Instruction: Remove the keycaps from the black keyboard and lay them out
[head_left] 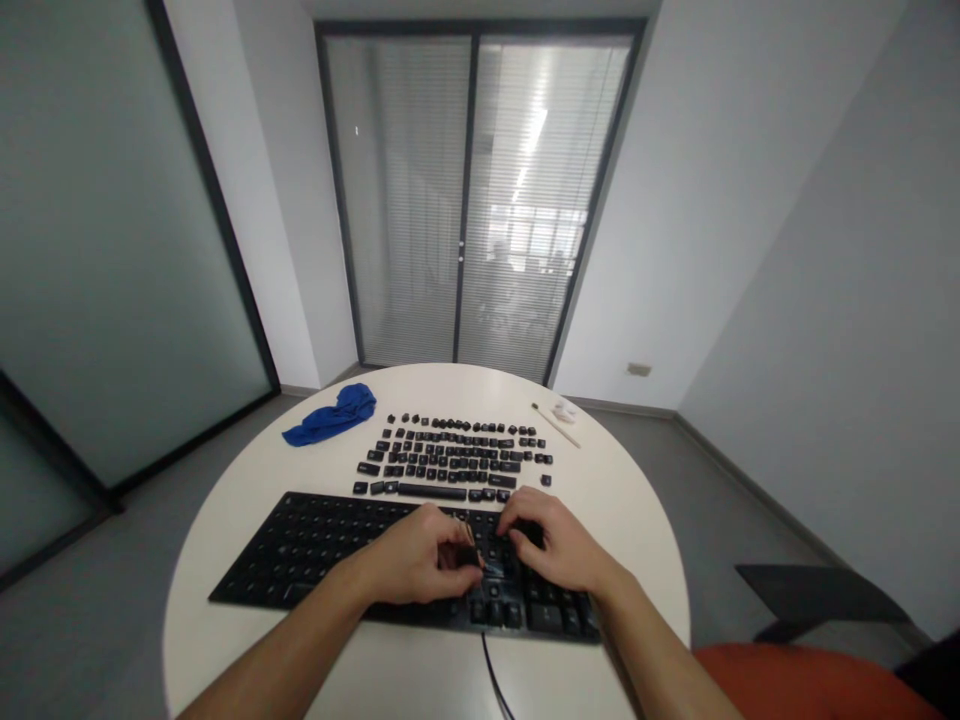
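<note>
A black keyboard (322, 545) lies on the round table, its left and middle part stripped of keycaps, while caps still sit at its right end. Over the keyboard's right half, my left hand (427, 555) is closed with thumb and fingers around a thin wire-like tool (470, 532), mostly hidden by the fingers. My right hand (553, 540) is bent over the number-pad side, fingertips touching the keys and thumb apart from the fingers; nothing held shows in it. Beyond the keyboard, loose black keycaps (431, 492) are laid out in rows.
A blue cloth (334, 415) lies at the table's back left. At the back right are a thin stick-like brush (559, 427) and a small white crumpled item (564, 411). A black cable (493, 675) runs off the near edge. An orange chair (802, 680) stands to the right.
</note>
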